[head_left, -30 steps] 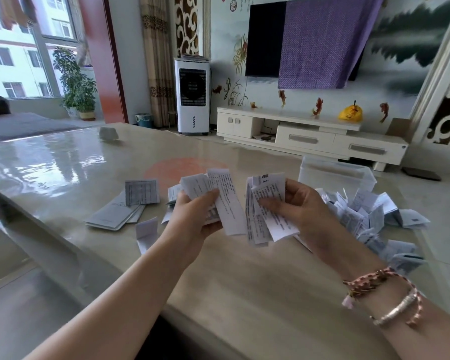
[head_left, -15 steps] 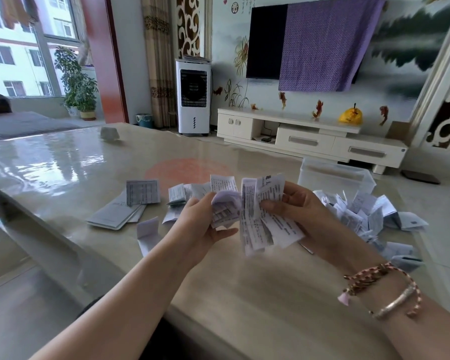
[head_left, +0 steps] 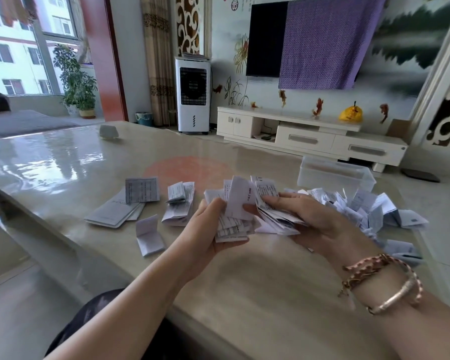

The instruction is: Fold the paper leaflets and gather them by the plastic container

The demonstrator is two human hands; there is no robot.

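**Desk:** Folding under way, by the look of it. What does the head view show?

**Caption:** A person's left hand (head_left: 213, 224) and right hand (head_left: 309, 219) meet above a glossy beige table (head_left: 244, 294), both curled round one printed white paper leaflet (head_left: 238, 203). A second ago the hands were apart, each gripping its own end of the spread sheets; now they have closed together and the paper is bunched and doubled over between them.

**Desk:** Fingers?

**Caption:** Left thumb and fingers pinch the near fold; the right fingers clasp a sheaf of leaflets from the side. Neither hand is slack.

**Desk:** And the rest of the job?

**Caption:** A clear rectangular plastic container (head_left: 333, 175) stands at the far right. Just beside it, on its near side, lies a heap of folded white leaflets (head_left: 361, 206). To the left, flat unfolded sheets (head_left: 115, 211) and a few small folded slips (head_left: 179, 203) lie well apart from that heap.

**Desk:** Meaning?

**Caption:** Likely this fold is nearly finished and the leaflet goes to the heap next; the left-hand papers suggest work remains.
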